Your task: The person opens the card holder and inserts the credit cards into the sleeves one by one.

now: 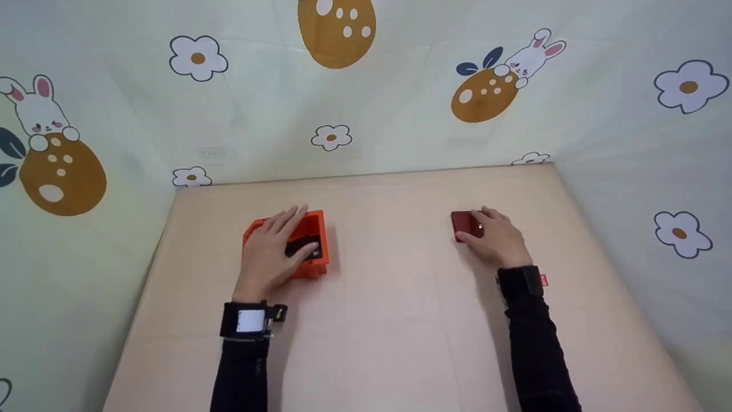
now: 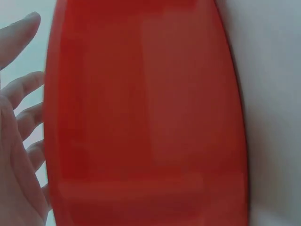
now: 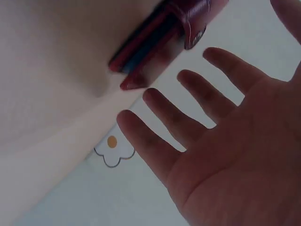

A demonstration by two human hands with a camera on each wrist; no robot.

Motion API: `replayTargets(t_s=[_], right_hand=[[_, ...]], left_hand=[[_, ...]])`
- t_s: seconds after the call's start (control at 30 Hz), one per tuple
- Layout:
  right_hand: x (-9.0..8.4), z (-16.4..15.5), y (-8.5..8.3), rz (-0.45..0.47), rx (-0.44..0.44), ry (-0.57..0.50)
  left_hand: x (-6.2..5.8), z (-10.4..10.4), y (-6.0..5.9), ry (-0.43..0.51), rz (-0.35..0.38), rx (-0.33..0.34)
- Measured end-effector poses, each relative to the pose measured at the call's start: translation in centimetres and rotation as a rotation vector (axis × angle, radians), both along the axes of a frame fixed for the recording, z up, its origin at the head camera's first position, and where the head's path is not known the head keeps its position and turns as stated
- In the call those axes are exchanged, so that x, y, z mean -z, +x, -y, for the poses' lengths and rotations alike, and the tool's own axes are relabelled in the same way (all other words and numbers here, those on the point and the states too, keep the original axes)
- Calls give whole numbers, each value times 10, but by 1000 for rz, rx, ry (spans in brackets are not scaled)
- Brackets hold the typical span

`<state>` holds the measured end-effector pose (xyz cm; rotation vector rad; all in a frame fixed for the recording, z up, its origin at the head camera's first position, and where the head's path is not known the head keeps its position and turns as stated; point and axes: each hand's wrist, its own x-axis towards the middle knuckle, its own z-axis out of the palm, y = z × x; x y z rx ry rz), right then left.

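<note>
Item one, the pale beige tabletop (image 1: 389, 320), walled on three sides by cream cloth printed with flowers, rabbits and eggs (image 1: 343, 114); we take the tabletop's centre as our landmark.

Item two, an orange open-topped plastic box (image 1: 311, 252), left of centre, with a dark object (image 1: 298, 247) inside that we cannot identify. The left hand (image 1: 274, 252) lies over its rim, fingers fairly straight and spread, thumb dipping into the box; we judge it released, resting and not clamping.

Item three, a small dark red wallet-like case with a snap (image 1: 464, 225), right of centre. The right hand (image 1: 498, 237) reaches it with fingers spread and relaxed, fingertips at its near edge, nothing gripped.

Risk, as we judge it: the light box could skid or tip under a one-sided press, and the case could slide away from flat fingertips.
</note>
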<state>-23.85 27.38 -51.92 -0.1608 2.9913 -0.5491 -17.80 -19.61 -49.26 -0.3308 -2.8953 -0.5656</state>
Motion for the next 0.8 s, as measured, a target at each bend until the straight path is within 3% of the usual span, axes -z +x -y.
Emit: replayTargets(t_s=[0.13, 0.3, 0.47, 0.63, 0.8], right_hand=[[7, 12, -1, -52, -30, 36], [11, 27, -2, -92, -83, -8], [15, 46, 0, -104, -182, -38], [17, 73, 6, -81, -329, -81], [17, 98, 16, -47, -545, -154]], left_hand=[[2, -25, -4, -4, -40, 89], [7, -57, -11, 3, -81, 194], [12, -87, -21, 6, -53, 273], [16, -112, -27, 16, 42, 270], [20, -128, -21, 4, 156, 216]])
